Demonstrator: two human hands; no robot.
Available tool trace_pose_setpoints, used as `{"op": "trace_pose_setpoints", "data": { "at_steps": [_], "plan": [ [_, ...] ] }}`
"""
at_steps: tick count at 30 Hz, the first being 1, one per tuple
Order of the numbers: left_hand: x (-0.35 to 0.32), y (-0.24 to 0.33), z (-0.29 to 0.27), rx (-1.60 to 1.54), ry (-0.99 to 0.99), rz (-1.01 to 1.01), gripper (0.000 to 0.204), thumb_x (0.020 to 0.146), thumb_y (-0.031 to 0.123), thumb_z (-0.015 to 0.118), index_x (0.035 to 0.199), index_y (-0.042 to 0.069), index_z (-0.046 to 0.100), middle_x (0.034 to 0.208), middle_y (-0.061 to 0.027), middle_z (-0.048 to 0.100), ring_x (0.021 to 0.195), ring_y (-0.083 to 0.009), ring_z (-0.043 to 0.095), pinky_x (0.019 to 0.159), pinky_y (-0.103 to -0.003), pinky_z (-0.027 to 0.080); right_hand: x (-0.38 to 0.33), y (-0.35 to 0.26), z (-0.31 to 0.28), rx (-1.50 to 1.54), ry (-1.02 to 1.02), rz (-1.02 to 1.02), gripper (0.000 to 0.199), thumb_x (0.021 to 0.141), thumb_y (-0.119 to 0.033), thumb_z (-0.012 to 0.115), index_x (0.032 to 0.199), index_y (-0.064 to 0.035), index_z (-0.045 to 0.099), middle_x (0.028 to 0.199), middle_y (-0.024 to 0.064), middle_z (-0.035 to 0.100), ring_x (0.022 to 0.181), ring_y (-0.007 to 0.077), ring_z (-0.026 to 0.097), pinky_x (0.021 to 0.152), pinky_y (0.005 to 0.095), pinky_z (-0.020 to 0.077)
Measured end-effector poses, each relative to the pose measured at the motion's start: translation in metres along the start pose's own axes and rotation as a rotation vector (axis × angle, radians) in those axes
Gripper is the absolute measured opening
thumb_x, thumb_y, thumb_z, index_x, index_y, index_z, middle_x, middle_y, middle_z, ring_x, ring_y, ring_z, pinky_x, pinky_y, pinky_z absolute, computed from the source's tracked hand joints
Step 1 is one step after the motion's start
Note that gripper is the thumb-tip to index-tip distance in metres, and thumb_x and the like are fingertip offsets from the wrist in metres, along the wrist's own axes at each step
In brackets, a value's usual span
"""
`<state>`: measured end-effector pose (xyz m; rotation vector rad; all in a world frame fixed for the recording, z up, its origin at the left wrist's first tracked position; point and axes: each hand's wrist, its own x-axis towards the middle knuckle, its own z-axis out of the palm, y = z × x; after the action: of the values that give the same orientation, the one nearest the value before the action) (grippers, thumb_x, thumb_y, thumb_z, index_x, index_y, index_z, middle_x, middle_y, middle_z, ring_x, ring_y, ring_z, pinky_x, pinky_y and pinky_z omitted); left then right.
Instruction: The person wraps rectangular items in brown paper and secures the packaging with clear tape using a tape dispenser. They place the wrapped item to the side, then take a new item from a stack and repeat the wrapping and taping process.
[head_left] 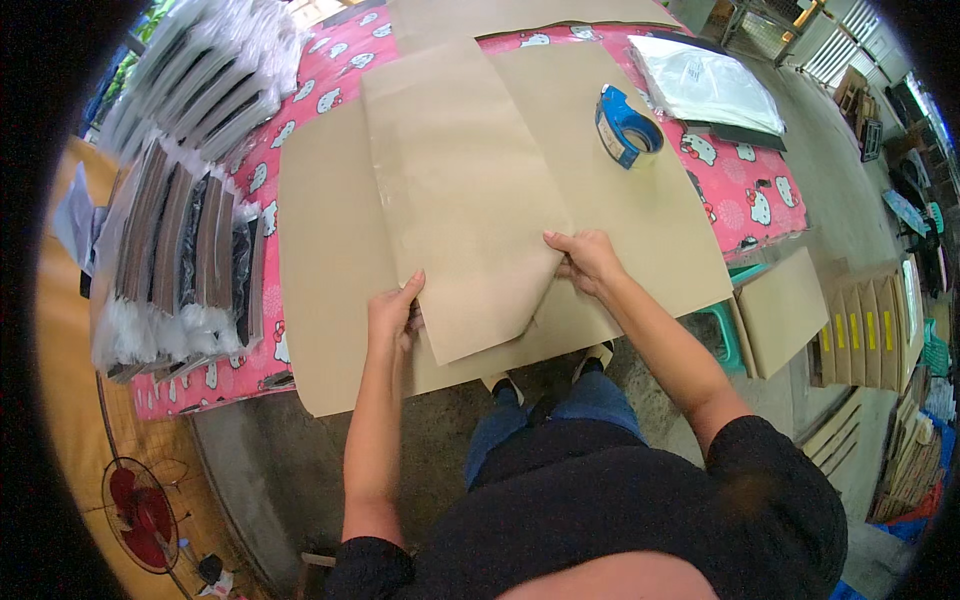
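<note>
Head view, what was held?
— Both the left hand (393, 308) and right hand (585, 260) pinched a smooth, flat brown cardboard sheet (465, 190), lying on larger cardboard (330, 230) over the pink patterned tablecloth (745, 185).

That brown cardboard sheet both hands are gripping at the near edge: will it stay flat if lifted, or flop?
The cardboard sheet probably bends: its near edge already curls between the left hand and right hand. It looks thin, so likely light. On the smooth sheets underneath it may slide easily.
</note>
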<state>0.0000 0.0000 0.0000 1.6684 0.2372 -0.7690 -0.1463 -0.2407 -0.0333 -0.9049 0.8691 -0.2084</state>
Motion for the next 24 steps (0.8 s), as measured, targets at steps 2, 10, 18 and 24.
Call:
{"op": "trace_pose_setpoints", "data": {
  "at_steps": [2, 10, 18, 24],
  "plan": [
    [-0.001, -0.005, 0.004, -0.146, -0.045, -0.120, 0.031, 0.075, 0.021, 0.074, 0.079, -0.005, 0.055, 0.074, -0.0107, 0.060, 0.056, -0.0176, 0.058, 0.048, -0.027, 0.050, 0.005, 0.016, -0.005, 0.120, 0.096, -0.070, 0.017, 0.079, -0.009, 0.067, 0.083, 0.0036, 0.057, 0.077, 0.0172, 0.061, 0.052, 0.0195, 0.057, 0.047, 0.0293, 0.0474],
    [0.007, -0.012, -0.005, -0.390, 0.004, -0.025, 0.022, 0.083, 0.012, 0.063, 0.092, -0.006, 0.054, 0.086, -0.0157, 0.061, 0.072, -0.0239, 0.061, 0.062, -0.036, 0.053, -0.089, 0.033, 0.014, -0.909, -0.523, -0.061, 0.031, 0.088, -0.028, 0.054, 0.081, 0.0006, 0.064, 0.068, 0.0086, 0.062, 0.063, 0.0167, 0.058, 0.061, 0.0338, 0.0471],
    [-0.071, -0.046, 0.025, -0.346, -0.172, -0.087, 0.026, 0.091, 0.020, 0.052, 0.094, -0.006, 0.055, 0.086, -0.0166, 0.063, 0.077, -0.0294, 0.063, 0.068, -0.041, 0.054, 0.022, -0.043, 0.078, -1.682, -0.471, -1.212, 0.054, 0.090, -0.045, 0.039, 0.126, -0.0056, 0.044, 0.126, 0.0162, 0.047, 0.117, 0.0301, 0.043, 0.096, 0.0465, 0.0347],
    [-0.083, 0.056, 0.003, 0.898, -0.363, 0.305, 0.026, 0.088, 0.024, 0.055, 0.093, -0.001, 0.061, 0.062, -0.0100, 0.064, 0.056, -0.0192, 0.063, 0.056, -0.032, 0.051, 0.030, -0.024, 0.090, -1.861, -0.551, -1.260, 0.073, 0.089, -0.055, 0.032, 0.137, -0.0001, 0.026, 0.145, 0.0154, 0.021, 0.134, 0.0335, 0.017, 0.107, 0.0540, 0.0142]
  ]
}}
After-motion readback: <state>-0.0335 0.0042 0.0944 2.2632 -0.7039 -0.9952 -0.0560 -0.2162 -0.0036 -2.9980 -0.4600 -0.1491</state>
